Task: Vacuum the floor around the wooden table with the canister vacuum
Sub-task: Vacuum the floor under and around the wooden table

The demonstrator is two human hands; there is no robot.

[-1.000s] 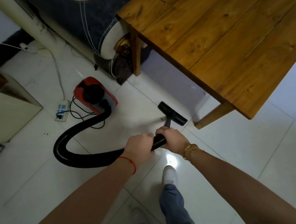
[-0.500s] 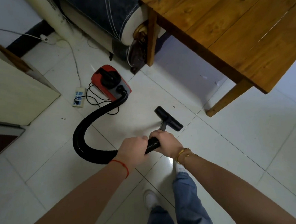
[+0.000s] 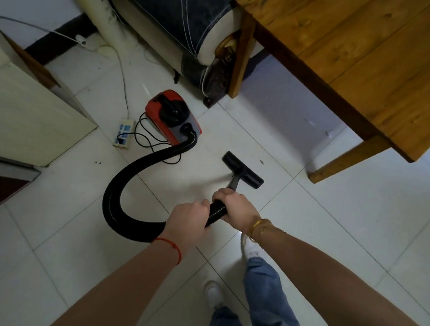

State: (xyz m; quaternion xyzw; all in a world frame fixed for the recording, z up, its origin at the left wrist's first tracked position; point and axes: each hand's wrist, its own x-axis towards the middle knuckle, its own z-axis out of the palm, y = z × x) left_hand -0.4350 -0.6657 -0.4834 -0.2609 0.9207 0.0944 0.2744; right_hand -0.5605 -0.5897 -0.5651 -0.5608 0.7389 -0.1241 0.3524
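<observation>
A red canister vacuum (image 3: 171, 117) sits on the white tiled floor (image 3: 346, 229). Its black ribbed hose (image 3: 121, 187) curls left and back toward me. My left hand (image 3: 188, 222) grips the hose, and my right hand (image 3: 235, 204) grips it just ahead, near the wand. The black floor nozzle (image 3: 243, 169) rests on the tiles in front of my hands, left of the wooden table (image 3: 354, 44). The table fills the upper right, with one leg (image 3: 350, 159) near the nozzle and another (image 3: 240, 58) farther back.
A dark blue sofa arm (image 3: 189, 15) stands behind the table's far leg. A white power strip (image 3: 124, 130) with a looped black cord lies left of the vacuum. A cream cabinet (image 3: 19, 103) stands at the left. Small dark specks (image 3: 261, 162) lie on the tiles.
The view has shifted back and left from the table. The nozzle now lies farther from the table's near leg, out on the open tiles. Both hands keep their grip.
</observation>
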